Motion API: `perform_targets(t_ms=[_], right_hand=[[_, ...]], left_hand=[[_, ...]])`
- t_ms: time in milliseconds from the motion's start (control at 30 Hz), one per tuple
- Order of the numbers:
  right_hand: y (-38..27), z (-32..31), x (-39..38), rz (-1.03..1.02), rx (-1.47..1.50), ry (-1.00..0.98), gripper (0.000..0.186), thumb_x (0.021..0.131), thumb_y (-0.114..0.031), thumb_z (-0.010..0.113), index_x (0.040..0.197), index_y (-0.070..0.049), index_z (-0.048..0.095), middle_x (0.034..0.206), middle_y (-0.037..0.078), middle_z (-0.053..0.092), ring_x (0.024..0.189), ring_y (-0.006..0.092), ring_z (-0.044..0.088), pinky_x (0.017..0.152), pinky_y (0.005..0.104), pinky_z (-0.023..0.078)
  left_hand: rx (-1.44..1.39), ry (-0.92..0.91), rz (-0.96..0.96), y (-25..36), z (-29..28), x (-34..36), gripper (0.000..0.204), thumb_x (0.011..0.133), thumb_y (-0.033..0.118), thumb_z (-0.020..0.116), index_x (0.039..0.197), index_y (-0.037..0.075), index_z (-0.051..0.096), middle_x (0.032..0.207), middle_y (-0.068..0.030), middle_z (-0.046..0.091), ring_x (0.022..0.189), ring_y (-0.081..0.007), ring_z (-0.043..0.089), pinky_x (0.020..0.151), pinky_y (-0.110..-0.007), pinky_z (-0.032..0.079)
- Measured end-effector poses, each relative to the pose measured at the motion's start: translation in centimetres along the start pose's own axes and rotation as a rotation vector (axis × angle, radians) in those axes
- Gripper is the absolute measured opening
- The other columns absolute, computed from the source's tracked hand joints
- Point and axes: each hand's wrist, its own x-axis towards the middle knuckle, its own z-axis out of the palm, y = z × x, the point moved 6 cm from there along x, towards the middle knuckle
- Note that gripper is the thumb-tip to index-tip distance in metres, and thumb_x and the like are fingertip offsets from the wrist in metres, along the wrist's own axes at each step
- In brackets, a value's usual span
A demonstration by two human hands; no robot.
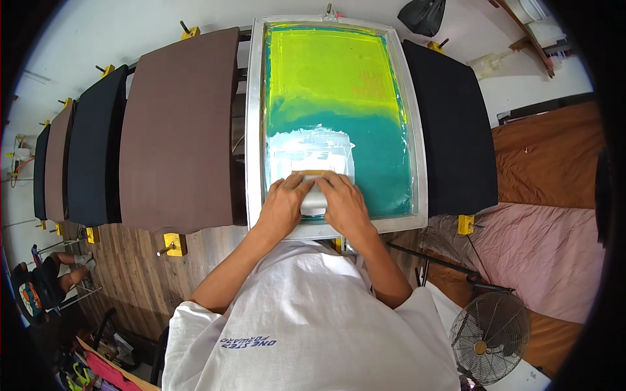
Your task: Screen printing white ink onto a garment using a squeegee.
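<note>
A screen printing frame [418, 163] with silver metal sides lies in front of me. Its mesh [385, 163] is teal in the lower part and yellow-green toward the far end. White ink [306, 144] is smeared over the near left part of the mesh. Both my hands grip a squeegee [315, 197] at the near edge of this ink. My left hand [284, 203] is closed on its left side, my right hand [345, 201] on its right side. The fingertips meet near the top, and the squeegee's blade is hidden from view.
Left of the frame stand a brown fabric-covered board [179, 130] and several more dark and brown ones. A black board [451, 130] adjoins the right side. Yellow clamps [171, 246] stick out at board ends. A fan [489, 339] stands at lower right; a seated person [49, 283] is far left.
</note>
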Motion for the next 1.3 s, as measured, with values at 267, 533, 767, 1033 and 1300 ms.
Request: perform_targets(t_ms=[267, 533, 767, 1033, 1300], right_hand=[[-0.3, 0.1, 0.0, -0.013, -0.039, 0.023, 0.05, 0.068, 0.011, 0.059, 0.117, 0.0, 0.063, 0.12, 0.014, 0.061, 0.114, 0.0335, 0.056, 0.09, 0.0439, 0.048], [-0.2, 0.1, -0.4, 0.036, -0.027, -0.033, 0.049, 0.069, 0.011, 0.058, 0.116, -0.001, 0.063, 0.123, 0.014, 0.059, 0.116, 0.0332, 0.055, 0.091, 0.0448, 0.048], [-0.4, -0.1, -0.5, 0.036, -0.045, -0.099, 0.051, 0.069, 0.011, 0.056, 0.118, -0.001, 0.062, 0.122, 0.014, 0.06, 0.116, 0.0334, 0.055, 0.091, 0.0457, 0.048], [-0.5, 0.5, -1.1, 0.049, 0.013, -0.149, 0.051, 0.068, 0.012, 0.055, 0.117, 0.001, 0.062, 0.122, 0.015, 0.06, 0.115, 0.0349, 0.055, 0.091, 0.0449, 0.048], [-0.8, 0.0, -1.2, 0.034, -0.019, -0.046, 0.05, 0.067, 0.013, 0.056, 0.116, 0.002, 0.063, 0.119, 0.015, 0.061, 0.114, 0.0353, 0.056, 0.093, 0.0451, 0.048]], left_hand=[[0.017, 0.109, 0.003, 0.0, -0.2, 0.3, 0.064, 0.064, -0.016, 0.06, 0.126, -0.001, 0.06, 0.128, -0.024, 0.06, 0.121, -0.037, 0.056, 0.106, -0.049, 0.041], [0.047, 0.085, -0.034, 0.2, 0.3, -0.4, 0.064, 0.065, -0.016, 0.06, 0.127, 0.0, 0.06, 0.131, -0.0226, 0.058, 0.127, -0.0361, 0.052, 0.107, -0.047, 0.039], [0.008, 0.074, -0.019, 0.6, 0.1, -0.7, 0.065, 0.065, -0.016, 0.059, 0.128, 0.0, 0.059, 0.129, -0.0224, 0.059, 0.125, -0.0363, 0.053, 0.107, -0.048, 0.04], [0.008, 0.132, 0.031, 1.2, -1.0, -0.8, 0.061, 0.063, -0.016, 0.059, 0.123, -0.002, 0.061, 0.127, -0.0261, 0.059, 0.114, -0.0424, 0.058, 0.1, -0.047, 0.045], [-0.009, 0.155, 0.028, 1.2, -0.5, -1.4, 0.064, 0.064, -0.018, 0.055, 0.125, -0.001, 0.06, 0.129, -0.0239, 0.058, 0.108, -0.0429, 0.06, 0.097, -0.047, 0.047]])
